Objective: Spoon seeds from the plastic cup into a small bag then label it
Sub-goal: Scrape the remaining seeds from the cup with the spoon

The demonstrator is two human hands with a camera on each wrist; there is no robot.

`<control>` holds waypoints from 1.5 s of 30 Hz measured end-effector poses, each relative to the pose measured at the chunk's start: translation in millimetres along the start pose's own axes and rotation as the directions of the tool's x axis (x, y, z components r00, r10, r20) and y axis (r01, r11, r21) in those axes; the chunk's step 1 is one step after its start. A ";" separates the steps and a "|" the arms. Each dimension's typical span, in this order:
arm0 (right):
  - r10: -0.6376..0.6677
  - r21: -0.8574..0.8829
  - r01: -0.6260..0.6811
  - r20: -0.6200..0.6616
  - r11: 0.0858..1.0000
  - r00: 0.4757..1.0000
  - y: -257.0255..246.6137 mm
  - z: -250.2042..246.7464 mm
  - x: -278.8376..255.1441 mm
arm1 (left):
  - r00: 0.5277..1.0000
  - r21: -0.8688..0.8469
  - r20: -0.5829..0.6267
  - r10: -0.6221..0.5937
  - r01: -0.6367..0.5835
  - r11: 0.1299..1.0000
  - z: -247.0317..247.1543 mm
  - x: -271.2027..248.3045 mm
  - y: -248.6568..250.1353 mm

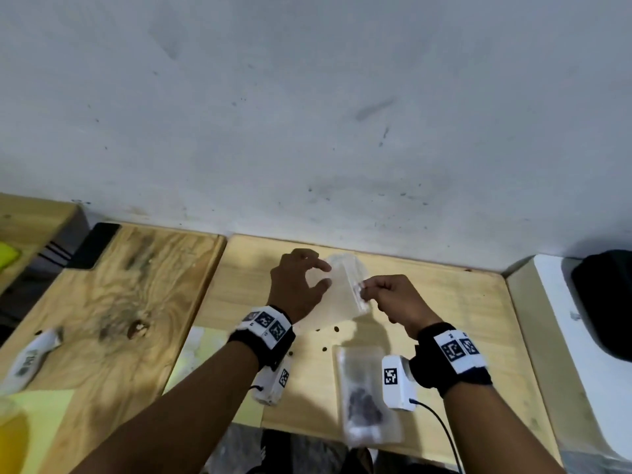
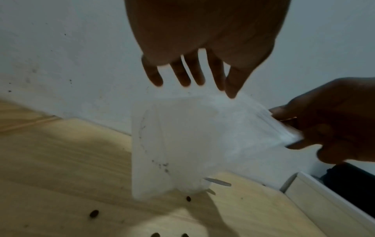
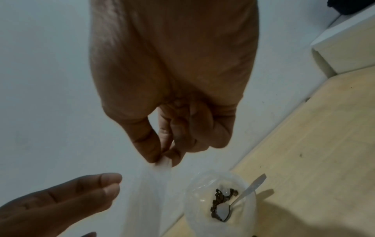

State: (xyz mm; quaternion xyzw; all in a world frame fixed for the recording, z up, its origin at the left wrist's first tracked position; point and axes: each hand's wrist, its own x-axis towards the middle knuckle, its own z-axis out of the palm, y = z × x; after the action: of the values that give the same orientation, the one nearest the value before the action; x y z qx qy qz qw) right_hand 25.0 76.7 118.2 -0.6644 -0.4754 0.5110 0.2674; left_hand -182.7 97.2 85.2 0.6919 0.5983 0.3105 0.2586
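Small bag (image 1: 345,289), top edge in right hand (image 1: 393,299) pinch

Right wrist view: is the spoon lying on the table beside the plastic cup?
No. The spoon stands inside the plastic cup, bowl down among the seeds, its handle leaning over the rim.

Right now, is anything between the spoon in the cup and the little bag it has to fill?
Nothing visible blocks the way. The spoon rests in the plastic cup, right beside the empty bag pinched by the right hand. Whether the bag's mouth is open can't be told.
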 end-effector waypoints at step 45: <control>-0.152 0.063 0.147 0.079 0.987 0.985 -13.3 9.3 1.0 | 0.959 0.145 0.266 0.102 -0.144 0.979 11.2 -5.4 10.8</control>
State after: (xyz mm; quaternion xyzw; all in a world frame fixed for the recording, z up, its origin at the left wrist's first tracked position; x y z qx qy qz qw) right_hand 11.6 81.8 125.8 -0.5970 -0.5200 0.5302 0.3034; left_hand -167.7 90.4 84.9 0.7811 0.5387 0.1838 0.2567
